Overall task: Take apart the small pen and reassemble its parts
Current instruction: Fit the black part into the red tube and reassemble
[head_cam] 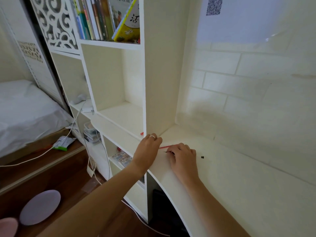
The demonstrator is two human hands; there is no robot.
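On the white desk (230, 177), my left hand (148, 149), a ring on one finger, is closed over a thin red pen barrel (163, 147). The barrel shows to the right of that hand, and a red end (142, 133) pokes out on its left by the shelf divider. My right hand (183, 157) lies just right of the barrel with its fingers curled around a thin dark pen part (167, 152), whose pointed tip sticks out toward the left hand. A small black pen piece (202, 157) lies loose on the desk to the right of my right hand.
A white bookshelf (145, 82) stands against the desk's left end, with books (106, 17) on top and open cubbies below. A tiled wall (248, 82) backs the desk. At the left are a bed (25, 108), cables (71, 127) and a wooden floor with a lilac stool (40, 206).
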